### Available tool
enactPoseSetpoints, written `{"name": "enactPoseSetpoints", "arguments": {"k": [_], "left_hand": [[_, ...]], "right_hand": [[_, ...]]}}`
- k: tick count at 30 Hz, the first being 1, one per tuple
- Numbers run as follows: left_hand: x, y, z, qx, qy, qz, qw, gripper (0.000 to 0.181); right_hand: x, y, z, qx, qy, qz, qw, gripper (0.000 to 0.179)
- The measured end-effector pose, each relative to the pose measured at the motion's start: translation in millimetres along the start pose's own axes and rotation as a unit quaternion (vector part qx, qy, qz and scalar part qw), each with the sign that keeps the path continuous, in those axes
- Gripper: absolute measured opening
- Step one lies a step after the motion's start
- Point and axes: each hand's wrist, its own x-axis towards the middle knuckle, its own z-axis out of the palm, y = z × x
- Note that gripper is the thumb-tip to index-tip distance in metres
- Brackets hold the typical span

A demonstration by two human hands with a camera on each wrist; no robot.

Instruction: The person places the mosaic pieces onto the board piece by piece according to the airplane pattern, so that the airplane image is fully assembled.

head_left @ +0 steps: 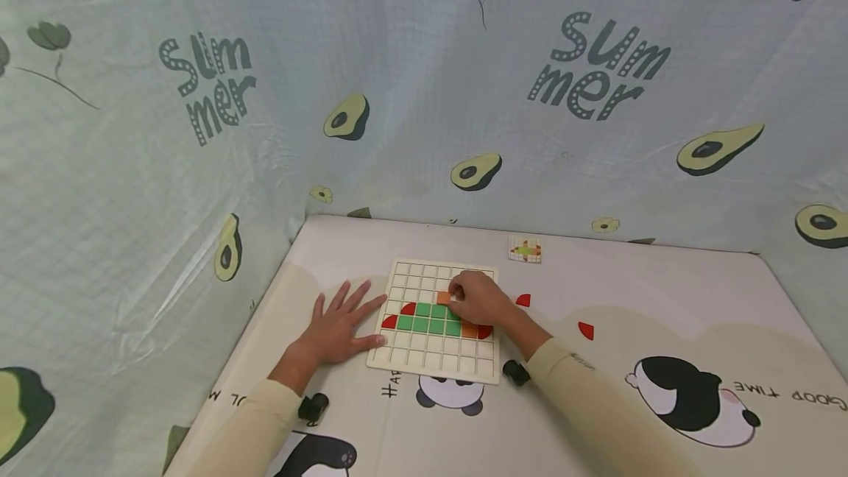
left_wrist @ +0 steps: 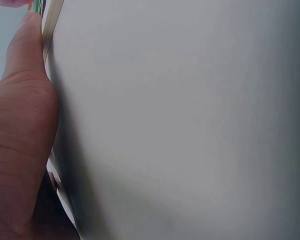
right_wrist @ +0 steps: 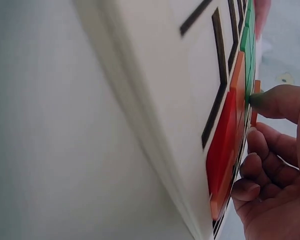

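A pale grid board (head_left: 411,359) lies on the table, with rows of green square tiles (head_left: 420,324), red curved-edge tiles (head_left: 389,322) at the row ends and an orange tile (head_left: 469,330) near the right. Over its upper right part, my right hand (head_left: 482,299) pinches an orange square tile (head_left: 443,298) between thumb and fingers; the right wrist view shows this orange tile (right_wrist: 257,90) at the thumb tip. My left hand (head_left: 339,331) rests with fingers spread at the board's left side, its thumb (left_wrist: 27,45) touching the edge.
A small pattern card (head_left: 525,249) lies behind the board to the right. Two loose red tiles, one nearer (head_left: 523,300) and one farther right (head_left: 586,330), lie on the panda-printed tabletop (head_left: 662,300). Printed curtains (head_left: 411,79) hang behind and at the left.
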Motion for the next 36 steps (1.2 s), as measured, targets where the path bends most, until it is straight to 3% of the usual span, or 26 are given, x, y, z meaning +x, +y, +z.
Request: {"name": "enactPoseSetpoints", "arguments": {"k": [26, 36], "left_hand": [[1.3, 1.6, 0.3, -0.001, 0.001, 0.006, 1.0000, 0.080], [0.2, -0.6, 0.6, 0.008, 0.004, -0.003, 1.0000, 0.079]], "right_hand": [[1.3, -6, 4, 0.012, 0.015, 0.018, 0.9997, 0.016], [-16.7, 20, -23, 0.022, 0.028, 0.036, 0.9987, 0.019]]}}
